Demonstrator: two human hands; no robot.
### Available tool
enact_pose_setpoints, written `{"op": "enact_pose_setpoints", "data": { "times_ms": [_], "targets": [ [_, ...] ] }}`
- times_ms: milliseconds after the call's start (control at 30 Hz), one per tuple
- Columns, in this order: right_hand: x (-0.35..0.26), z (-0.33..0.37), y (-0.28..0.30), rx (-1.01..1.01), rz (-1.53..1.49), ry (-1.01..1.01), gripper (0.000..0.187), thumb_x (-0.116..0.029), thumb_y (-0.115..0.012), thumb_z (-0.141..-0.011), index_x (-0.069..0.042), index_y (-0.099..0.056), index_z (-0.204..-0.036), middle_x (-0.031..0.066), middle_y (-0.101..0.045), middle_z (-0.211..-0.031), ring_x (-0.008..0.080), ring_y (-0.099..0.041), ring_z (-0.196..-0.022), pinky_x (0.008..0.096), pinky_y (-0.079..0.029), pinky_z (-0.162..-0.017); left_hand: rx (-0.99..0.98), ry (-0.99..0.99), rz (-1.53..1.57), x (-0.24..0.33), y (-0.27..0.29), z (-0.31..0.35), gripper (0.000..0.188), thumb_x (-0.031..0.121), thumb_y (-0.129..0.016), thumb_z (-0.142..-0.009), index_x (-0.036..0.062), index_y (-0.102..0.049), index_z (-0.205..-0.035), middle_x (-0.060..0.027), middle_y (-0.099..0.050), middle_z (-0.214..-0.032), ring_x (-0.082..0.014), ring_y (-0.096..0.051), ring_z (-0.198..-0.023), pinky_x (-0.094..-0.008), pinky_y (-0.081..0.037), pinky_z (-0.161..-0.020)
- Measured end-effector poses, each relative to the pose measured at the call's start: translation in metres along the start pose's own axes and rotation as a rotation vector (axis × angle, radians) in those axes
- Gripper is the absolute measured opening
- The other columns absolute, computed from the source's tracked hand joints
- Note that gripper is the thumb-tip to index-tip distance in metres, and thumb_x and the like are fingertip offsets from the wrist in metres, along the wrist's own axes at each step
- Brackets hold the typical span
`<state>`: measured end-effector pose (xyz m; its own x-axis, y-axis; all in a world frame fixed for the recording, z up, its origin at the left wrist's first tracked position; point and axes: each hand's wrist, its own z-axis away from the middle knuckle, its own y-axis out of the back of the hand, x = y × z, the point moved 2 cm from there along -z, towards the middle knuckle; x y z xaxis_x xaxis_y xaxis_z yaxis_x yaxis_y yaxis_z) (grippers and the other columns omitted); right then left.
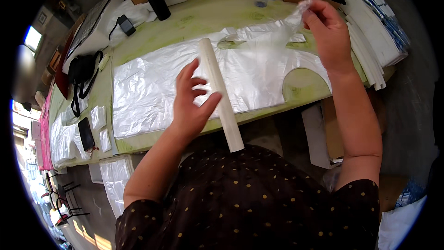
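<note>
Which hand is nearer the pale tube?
Left. The left hand is just left of the pale tube, contact unclear; the right hand is well off to its right, pinching thin plastic.

A thin, see-through white plastic sheet [152, 88] lies spread and wrinkled along the tabletop [185, 21], with a rounded cutout near its right end and its far right part drawn up into a crumpled tip pinched in the right hand [326, 30]. A long, straight, cream-coloured stick [219, 81] slants over the sheet, its near end reaching past the tabletop's front edge toward the person.
</note>
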<state>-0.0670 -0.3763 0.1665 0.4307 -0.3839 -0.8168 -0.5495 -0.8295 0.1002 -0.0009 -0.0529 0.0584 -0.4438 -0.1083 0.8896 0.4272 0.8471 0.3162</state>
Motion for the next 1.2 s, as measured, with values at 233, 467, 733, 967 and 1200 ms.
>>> {"op": "enact_pose_setpoints", "data": {
  "times_ms": [233,467,733,967,1200],
  "targets": [
    [-0.054,0.017,-0.099,-0.399,-0.117,0.252,0.034,0.0,-0.063,-0.099,-0.002,-0.058,-0.132,0.0051,-0.065,-0.117,0.0129,-0.061,-0.107,0.028,-0.049,-0.097,0.023,-0.007,0.642,0.067,-0.032,-0.1,0.034,0.02,-0.072,-0.096,0.0039,-0.066,-0.126,-0.004,-0.068,-0.1,-0.0129,-0.064,-0.089,-0.0298,-0.056,-0.075],
    [0.04,0.098,-0.066,-0.088,-0.086,-0.239,0.026,-0.003,-0.067,-0.093,-0.005,-0.066,-0.119,0.0023,-0.065,-0.113,0.0108,-0.059,-0.1,0.027,-0.049,-0.09,0.509,0.522,0.478,-0.035,0.118,-0.039,0.04,0.021,-0.067,-0.098,0.0107,-0.061,-0.136,0.0033,-0.058,-0.094,-0.0086,-0.053,-0.08,-0.0271,-0.05,-0.071],
    [0.045,0.179,-0.129,-0.474,0.109,0.019,0.024,-0.004,-0.07,-0.081,-0.007,-0.07,-0.106,0.0101,-0.068,-0.114,0.0315,-0.059,-0.109,0.041,-0.048,-0.098,0.579,0.609,0.166,-0.099,0.179,-0.024,0.045,0.01,-0.069,-0.093,0.0072,-0.06,-0.137,0.0026,-0.054,-0.081,-0.0059,-0.048,-0.068,-0.0221,-0.039,-0.056],
    [0.037,0.188,-0.152,-0.411,0.212,0.118,0.022,-0.001,-0.07,-0.078,-0.008,-0.071,-0.1,0.0089,-0.067,-0.111,0.0324,-0.058,-0.109,0.0419,-0.048,-0.097,0.192,0.051,-0.124,-0.092,0.09,-0.056,0.063,0.016,-0.079,-0.086,0.0112,-0.054,-0.144,-0.013,-0.055,-0.127,-0.0246,-0.061,-0.107,-0.0375,-0.053,-0.092],
    [0.034,0.199,-0.161,-0.319,0.271,0.157,0.023,0.0,-0.07,-0.077,-0.008,-0.071,-0.098,0.0104,-0.065,-0.113,0.0337,-0.058,-0.11,0.0422,-0.048,-0.097,-0.124,-0.093,-0.389,-0.081,0.012,-0.017,0.063,0.016,-0.066,-0.09,0.0019,-0.047,-0.148,-0.0206,-0.053,-0.145,-0.0379,-0.051,-0.133,-0.0423,-0.043,-0.11]
  ]
}}
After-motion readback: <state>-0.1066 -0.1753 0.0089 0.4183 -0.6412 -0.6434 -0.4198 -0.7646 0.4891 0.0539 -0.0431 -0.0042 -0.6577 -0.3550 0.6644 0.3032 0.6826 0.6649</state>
